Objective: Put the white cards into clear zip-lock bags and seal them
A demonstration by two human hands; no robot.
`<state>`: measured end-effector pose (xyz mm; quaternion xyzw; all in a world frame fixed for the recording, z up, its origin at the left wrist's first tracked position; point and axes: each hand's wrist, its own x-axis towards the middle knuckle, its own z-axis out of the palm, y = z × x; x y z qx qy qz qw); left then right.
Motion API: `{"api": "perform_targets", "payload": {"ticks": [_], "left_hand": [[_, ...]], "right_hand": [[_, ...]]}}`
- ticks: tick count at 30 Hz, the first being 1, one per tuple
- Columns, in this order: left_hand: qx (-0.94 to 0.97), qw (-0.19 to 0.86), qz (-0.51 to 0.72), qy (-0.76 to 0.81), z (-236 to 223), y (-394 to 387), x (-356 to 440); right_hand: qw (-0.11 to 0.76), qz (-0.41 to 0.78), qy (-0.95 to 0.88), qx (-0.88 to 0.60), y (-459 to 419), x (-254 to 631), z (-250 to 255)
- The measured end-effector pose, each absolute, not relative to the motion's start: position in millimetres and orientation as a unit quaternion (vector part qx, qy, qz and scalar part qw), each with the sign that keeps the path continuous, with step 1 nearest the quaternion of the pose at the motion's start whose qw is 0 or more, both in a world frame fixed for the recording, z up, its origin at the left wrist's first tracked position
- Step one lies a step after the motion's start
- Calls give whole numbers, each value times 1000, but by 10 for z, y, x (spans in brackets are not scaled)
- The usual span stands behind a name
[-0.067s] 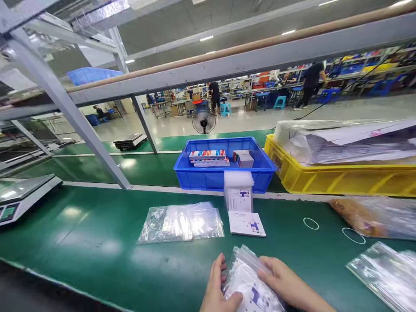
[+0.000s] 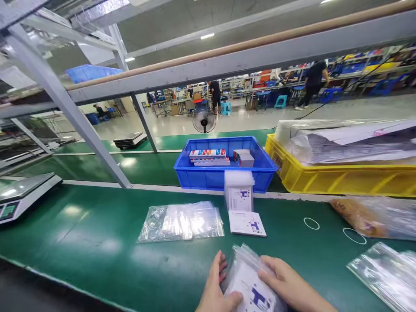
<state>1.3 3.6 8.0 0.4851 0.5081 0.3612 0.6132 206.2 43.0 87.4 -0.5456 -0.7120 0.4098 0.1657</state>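
Note:
At the bottom of the head view, a clear zip bag (image 2: 244, 262) holds a white printed booklet (image 2: 248, 288) with a purple figure on it. My left hand (image 2: 218, 286) grips the bag's left side, thumb over the front. On the right edge, my right hand (image 2: 282, 277) pinches the bag with its thumb on top. Just beyond the bag lies a small stack of white booklets (image 2: 247, 223). Behind that stack, more booklets in a clear sleeve (image 2: 240, 198) lean against the blue bin (image 2: 208, 178). Flat clear bags (image 2: 182, 222) lie to the left.
Printed boxes (image 2: 209, 157) sit inside the blue bin. A yellow crate (image 2: 351, 177) with stacked sheets stands right. Two rubber bands (image 2: 311, 223), a bag with brown contents (image 2: 360, 214) and more clear bags (image 2: 386, 273) lie right. A scale (image 2: 29, 195) stands left.
The bag's film has smoothed over the booklet, and its purple print has shifted slightly right. My hands have barely moved and keep their grip.

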Motion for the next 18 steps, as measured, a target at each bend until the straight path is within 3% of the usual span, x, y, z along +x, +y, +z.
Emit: {"api": "perform_targets", "payload": {"ticks": [6,12,16,18], "left_hand": [[453,742,355,343,372,110,137],[579,580,448,357,627,195,227],[617,499,453,407,684,254,177],[603,484,468,428,642,254,158]], "right_hand": [[176,297,-811,-472,281,1992,1181],[298,173,-878,-332,207,2005,1443],[457,147,-778,-405,205,2151,942],[502,223,-697,-462,161,2160,576]]}}
